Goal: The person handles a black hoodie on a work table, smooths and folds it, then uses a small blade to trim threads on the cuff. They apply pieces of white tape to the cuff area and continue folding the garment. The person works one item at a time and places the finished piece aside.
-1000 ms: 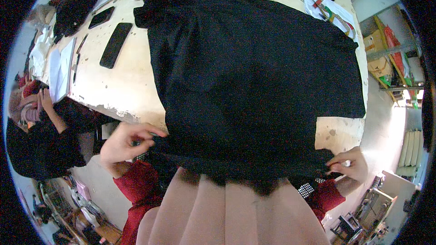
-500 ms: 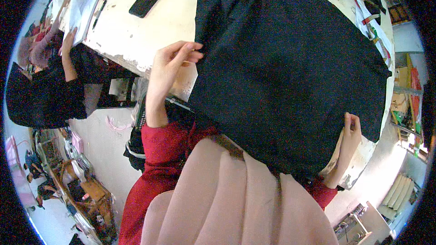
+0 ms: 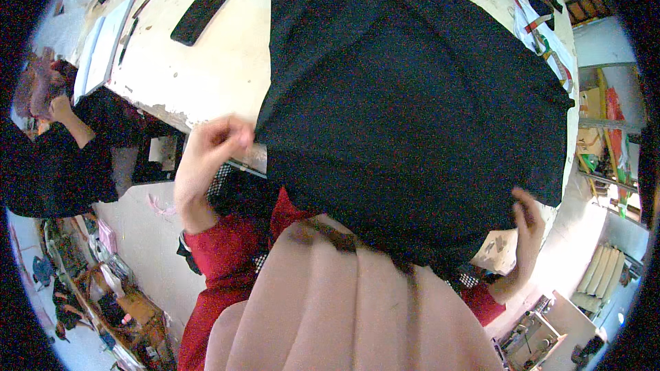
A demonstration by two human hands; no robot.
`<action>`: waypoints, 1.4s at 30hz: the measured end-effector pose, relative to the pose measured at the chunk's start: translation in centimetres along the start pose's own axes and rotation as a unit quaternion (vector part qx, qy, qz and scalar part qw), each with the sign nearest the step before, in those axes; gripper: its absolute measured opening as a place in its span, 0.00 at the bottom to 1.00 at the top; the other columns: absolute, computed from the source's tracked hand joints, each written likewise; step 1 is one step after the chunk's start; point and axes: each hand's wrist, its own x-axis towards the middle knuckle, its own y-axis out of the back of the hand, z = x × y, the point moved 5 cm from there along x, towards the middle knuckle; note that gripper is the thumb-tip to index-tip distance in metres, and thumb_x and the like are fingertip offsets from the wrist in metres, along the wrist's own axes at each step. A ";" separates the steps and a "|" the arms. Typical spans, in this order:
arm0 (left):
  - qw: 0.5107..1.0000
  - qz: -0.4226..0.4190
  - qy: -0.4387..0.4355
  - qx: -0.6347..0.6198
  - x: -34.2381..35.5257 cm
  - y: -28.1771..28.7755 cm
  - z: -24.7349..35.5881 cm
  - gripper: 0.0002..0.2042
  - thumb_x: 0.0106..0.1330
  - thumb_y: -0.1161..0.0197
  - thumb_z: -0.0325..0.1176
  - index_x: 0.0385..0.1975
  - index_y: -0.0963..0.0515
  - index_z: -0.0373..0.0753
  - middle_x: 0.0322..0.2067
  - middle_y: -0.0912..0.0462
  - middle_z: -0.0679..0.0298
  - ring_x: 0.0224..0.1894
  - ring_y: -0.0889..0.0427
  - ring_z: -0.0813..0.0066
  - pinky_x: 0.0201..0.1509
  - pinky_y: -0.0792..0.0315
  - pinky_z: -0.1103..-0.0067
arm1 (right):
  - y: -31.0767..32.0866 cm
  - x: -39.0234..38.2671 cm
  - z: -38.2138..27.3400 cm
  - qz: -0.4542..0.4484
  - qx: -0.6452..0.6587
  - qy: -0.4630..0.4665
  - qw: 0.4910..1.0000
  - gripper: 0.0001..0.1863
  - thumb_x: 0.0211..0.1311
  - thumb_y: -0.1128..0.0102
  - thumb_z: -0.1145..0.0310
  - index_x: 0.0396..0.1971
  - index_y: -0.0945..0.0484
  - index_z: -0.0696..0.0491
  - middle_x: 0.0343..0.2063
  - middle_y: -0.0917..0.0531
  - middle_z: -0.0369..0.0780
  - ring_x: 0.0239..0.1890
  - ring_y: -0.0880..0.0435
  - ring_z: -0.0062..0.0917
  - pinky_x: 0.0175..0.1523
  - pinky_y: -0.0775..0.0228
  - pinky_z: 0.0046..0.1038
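A large sheet of black cloth [image 3: 412,117] lies spread over the worn, cream-coloured table and hangs toward my lap. My left hand [image 3: 210,154], somewhat blurred, has its fingertips pinched together on the cloth's left edge, where the fabric is drawn to a slight point. At the lower right, my right hand [image 3: 528,237] rests against the cloth's near edge. Its fingers are loosely stretched and slightly apart, with the fingertips touching the fabric. Soft diagonal folds run across the cloth's upper half.
A dark, flat rectangular piece [image 3: 206,10] lies on the cream table [image 3: 227,62] to the left. Beyond the cloth at right are a tape measure [image 3: 553,58] and white paper. At far left sits another person in black [image 3: 58,165]. Shelving [image 3: 605,130] stands at right.
My left hand has moved nearer and left along the cloth's edge, pulling the fabric toward me and smoothing its folds. My right hand shifted slightly, its fingers bending. The other person's arm drew back.
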 end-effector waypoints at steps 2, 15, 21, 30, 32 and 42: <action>0.990 -0.096 0.009 0.101 -2.0 0.9 -1.0 0.08 0.59 0.35 0.32 0.26 0.20 0.33 0.26 0.20 0.68 0.32 0.24 0.81 0.41 0.30 0.81 | -0.5 -2.2 -1.4 -0.160 -0.051 -0.055 0.984 0.11 0.58 0.41 0.72 0.41 0.19 0.56 0.37 0.18 0.35 0.36 0.26 0.16 0.41 0.36 0.19; 0.974 0.179 -0.115 0.081 2.3 -1.3 1.2 0.10 0.69 0.46 0.31 0.42 0.22 0.32 0.37 0.18 0.63 0.38 0.22 0.81 0.46 0.29 0.85 | -0.8 1.8 0.0 0.109 -0.049 -0.026 0.992 0.16 0.65 0.46 0.60 0.45 0.23 0.56 0.40 0.19 0.41 0.40 0.23 0.25 0.49 0.33 0.26; 0.974 0.167 -0.151 0.031 7.8 -2.9 0.2 0.12 0.66 0.41 0.34 0.42 0.21 0.33 0.32 0.18 0.65 0.34 0.25 0.83 0.40 0.31 0.85 | -6.2 4.7 -0.8 0.209 -0.286 0.066 0.933 0.11 0.65 0.46 0.66 0.42 0.25 0.56 0.39 0.22 0.42 0.45 0.26 0.27 0.55 0.38 0.27; 0.994 0.082 -0.012 -0.072 2.2 1.8 -1.9 0.08 0.63 0.39 0.37 0.27 0.23 0.40 0.24 0.26 0.75 0.26 0.29 0.90 0.28 0.37 0.89 | -0.1 1.1 0.8 0.092 0.060 -0.032 0.993 0.08 0.63 0.43 0.67 0.35 0.27 0.55 0.32 0.26 0.33 0.36 0.30 0.16 0.45 0.40 0.19; 0.997 -0.011 0.038 0.060 -0.1 1.6 -1.2 0.09 0.58 0.35 0.32 0.20 0.24 0.36 0.15 0.29 0.74 0.20 0.32 0.88 0.24 0.39 0.88 | -0.6 -0.4 0.7 -0.098 0.019 -0.061 0.993 0.05 0.61 0.41 0.70 0.33 0.27 0.53 0.30 0.29 0.30 0.32 0.34 0.11 0.38 0.41 0.16; 0.945 -0.282 0.060 0.156 -2.4 0.3 -3.0 0.07 0.55 0.32 0.25 0.24 0.24 0.31 0.21 0.22 0.71 0.26 0.28 0.90 0.33 0.31 0.86 | -2.0 -3.8 1.0 -0.316 0.017 -0.151 0.936 0.11 0.54 0.33 0.68 0.30 0.26 0.57 0.23 0.21 0.33 0.26 0.24 0.13 0.33 0.35 0.17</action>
